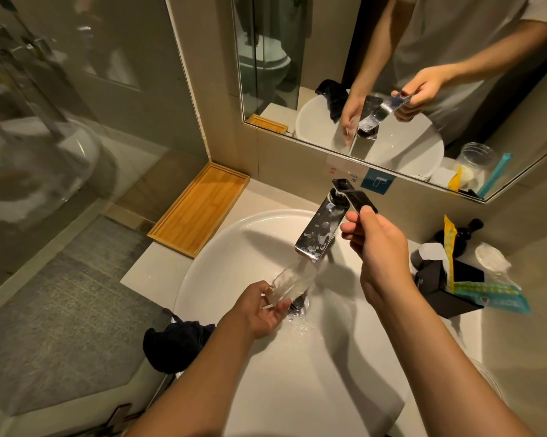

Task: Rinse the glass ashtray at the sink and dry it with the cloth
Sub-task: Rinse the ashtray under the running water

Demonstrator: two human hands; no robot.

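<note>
My left hand [259, 310] holds the clear glass ashtray [289, 283] tilted under the running water, over the drain of the white sink [221, 263]. Water pours from the chrome tap spout [321, 230] onto the ashtray and splashes around the drain. My right hand [379, 247] grips the tap's flat lever handle [355, 197] from the right. A dark cloth [174, 345] lies bunched on the sink's left rim, beside my left forearm.
A bamboo tray [199, 209] sits on the counter at the left of the sink. On the right stand a black box [445, 288] with sachets, a dark bottle [461, 234] and a wrapped cup [493, 260]. The mirror [392, 74] hangs behind the tap.
</note>
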